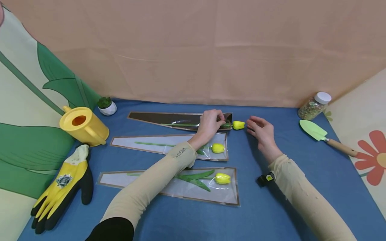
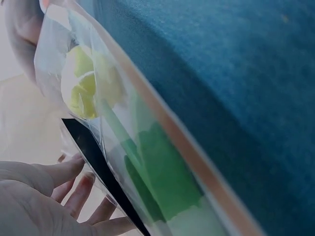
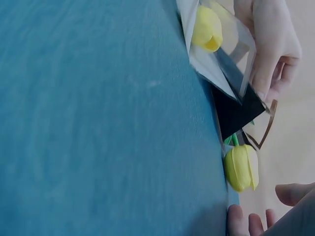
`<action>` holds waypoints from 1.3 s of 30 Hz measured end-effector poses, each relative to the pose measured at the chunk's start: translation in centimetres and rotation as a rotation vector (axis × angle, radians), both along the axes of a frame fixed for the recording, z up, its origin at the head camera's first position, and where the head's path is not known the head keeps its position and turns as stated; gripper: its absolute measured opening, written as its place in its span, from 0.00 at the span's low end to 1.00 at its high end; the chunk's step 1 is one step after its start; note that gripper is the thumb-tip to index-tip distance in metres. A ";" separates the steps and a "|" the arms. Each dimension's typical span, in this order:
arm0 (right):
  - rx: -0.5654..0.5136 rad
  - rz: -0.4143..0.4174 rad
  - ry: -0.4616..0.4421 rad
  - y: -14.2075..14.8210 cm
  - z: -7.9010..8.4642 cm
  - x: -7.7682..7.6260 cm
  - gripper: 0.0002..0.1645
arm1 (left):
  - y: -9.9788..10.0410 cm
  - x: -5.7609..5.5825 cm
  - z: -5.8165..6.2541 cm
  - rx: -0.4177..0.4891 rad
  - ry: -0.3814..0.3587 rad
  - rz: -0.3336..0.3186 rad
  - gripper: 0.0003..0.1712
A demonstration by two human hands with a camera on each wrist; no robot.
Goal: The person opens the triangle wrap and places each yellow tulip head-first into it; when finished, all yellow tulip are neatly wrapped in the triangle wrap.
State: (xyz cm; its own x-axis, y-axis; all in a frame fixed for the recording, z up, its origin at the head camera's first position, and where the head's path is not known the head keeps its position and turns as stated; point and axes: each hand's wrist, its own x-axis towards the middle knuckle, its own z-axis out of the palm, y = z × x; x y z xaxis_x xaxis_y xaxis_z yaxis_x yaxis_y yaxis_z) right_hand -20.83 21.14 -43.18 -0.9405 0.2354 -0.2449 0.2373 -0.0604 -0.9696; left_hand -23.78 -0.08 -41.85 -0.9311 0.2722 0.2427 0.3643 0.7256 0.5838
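My left hand (image 1: 210, 125) pinches the upper film at the mouth of a black-backed clear flower sleeve (image 1: 144, 116) at the back of the table. In the right wrist view, thumb and fingers grip that sleeve's edge. A yellow tulip (image 1: 239, 125) lies with its stem inside this sleeve and its bloom poking out past the right-hand mouth. Just right of the bloom, my right hand (image 1: 263, 134) is held with fingers loosely bent and nothing in them. Two white-backed sleeves, a middle one (image 1: 120, 141) and a front one (image 1: 232, 199), each contain a yellow tulip.
To the left are a yellow watering can (image 1: 96, 129), a small potted plant (image 1: 107, 107) and a yellow-black glove (image 1: 64, 184). A white-capped jar (image 1: 312, 107) and a green trowel (image 1: 313, 130) lie at right. My left forearm crosses the two nearer sleeves.
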 end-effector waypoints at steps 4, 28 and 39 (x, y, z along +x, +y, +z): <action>-0.008 0.020 0.005 0.4 -0.2 0.1 0.30 | -0.1 -0.1 0.0 0.009 -0.008 -0.006 0.03; -0.098 0.099 0.012 -1.0 -0.2 0.3 0.29 | -0.3 0.1 -0.3 0.028 0.008 -0.012 0.02; -0.183 0.055 0.059 -3.3 -0.2 0.0 0.26 | 0.0 0.0 -0.1 0.019 0.015 0.010 0.03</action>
State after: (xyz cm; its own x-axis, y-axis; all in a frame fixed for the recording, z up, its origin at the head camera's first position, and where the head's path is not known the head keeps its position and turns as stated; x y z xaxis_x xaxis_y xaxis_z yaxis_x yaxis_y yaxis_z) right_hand -20.86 17.88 -43.41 -0.9646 0.1402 -0.2234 0.1886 -0.2254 -0.9558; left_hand -23.80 -0.10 -41.98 -0.9300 0.2585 0.2613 0.3659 0.7182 0.5918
